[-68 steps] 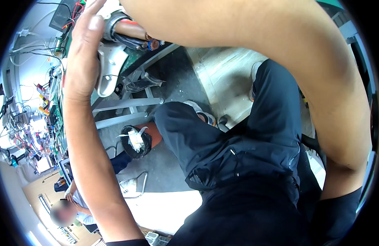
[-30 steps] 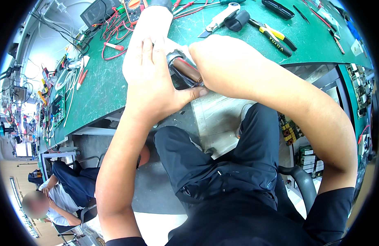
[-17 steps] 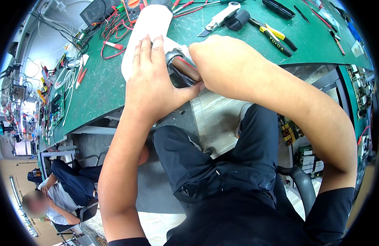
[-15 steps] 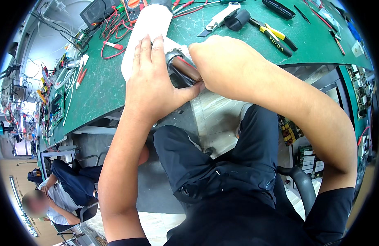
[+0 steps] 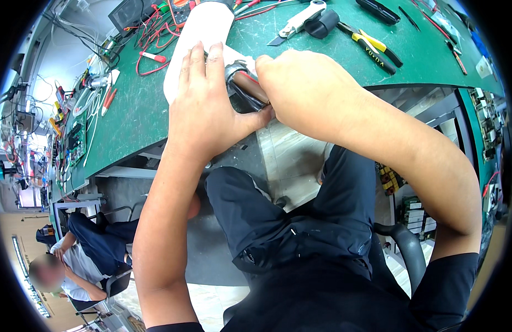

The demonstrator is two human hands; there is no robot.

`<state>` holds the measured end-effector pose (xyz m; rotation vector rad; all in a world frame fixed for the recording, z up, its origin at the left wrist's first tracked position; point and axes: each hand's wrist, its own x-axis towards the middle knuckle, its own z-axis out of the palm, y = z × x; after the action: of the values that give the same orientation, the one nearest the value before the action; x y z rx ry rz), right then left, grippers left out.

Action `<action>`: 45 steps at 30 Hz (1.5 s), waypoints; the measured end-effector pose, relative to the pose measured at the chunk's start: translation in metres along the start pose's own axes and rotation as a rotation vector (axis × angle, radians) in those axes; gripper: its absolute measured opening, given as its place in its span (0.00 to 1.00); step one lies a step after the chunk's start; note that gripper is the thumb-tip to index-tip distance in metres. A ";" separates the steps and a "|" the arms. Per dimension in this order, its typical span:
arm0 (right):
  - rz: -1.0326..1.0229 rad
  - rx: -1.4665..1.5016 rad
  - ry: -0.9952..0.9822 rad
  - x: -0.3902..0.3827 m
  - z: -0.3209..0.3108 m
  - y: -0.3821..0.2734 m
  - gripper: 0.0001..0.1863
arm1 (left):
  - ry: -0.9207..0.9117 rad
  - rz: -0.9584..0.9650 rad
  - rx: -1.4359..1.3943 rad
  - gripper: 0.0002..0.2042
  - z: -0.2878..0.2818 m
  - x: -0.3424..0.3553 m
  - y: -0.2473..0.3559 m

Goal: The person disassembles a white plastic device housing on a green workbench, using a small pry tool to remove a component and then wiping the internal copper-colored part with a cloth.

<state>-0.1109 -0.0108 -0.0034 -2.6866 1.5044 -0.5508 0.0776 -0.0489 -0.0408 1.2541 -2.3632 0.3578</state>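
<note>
A white, smooth-bodied housing [image 5: 203, 27] lies over the near edge of the bench, its open near end showing a brown cylinder [image 5: 250, 87] with a red strip and dark material around it. My left hand [image 5: 203, 105] grips this housing, fingers laid along its top and thumb reaching under the cylinder's near end. Against the right side of that opening is my right hand [image 5: 303, 83], closed, with its fingertips turned away. Whatever it pinches is hidden behind the knuckles.
On the green bench [image 5: 139, 110] lie a utility knife [image 5: 300, 22], a black curved piece [image 5: 322, 25] and yellow-black pliers [image 5: 373, 53]. Red test leads [image 5: 153, 57] run near an orange multimeter [image 5: 181, 6]. Circuit boards and cables crowd the left. A person [image 5: 81, 271] sits at lower left.
Both hands keep their places on the housing, with only a slight shift. The brown cylinder in the opening sits at almost the same angle.
</note>
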 end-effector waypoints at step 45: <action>0.252 0.006 -0.035 -0.008 0.011 -0.026 0.10 | -0.018 -0.075 -0.030 0.54 0.000 -0.001 0.002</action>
<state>-0.0904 0.0082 -0.0111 -2.4345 1.7909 -0.4908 0.0766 -0.0467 -0.0411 1.3325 -2.3207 0.2871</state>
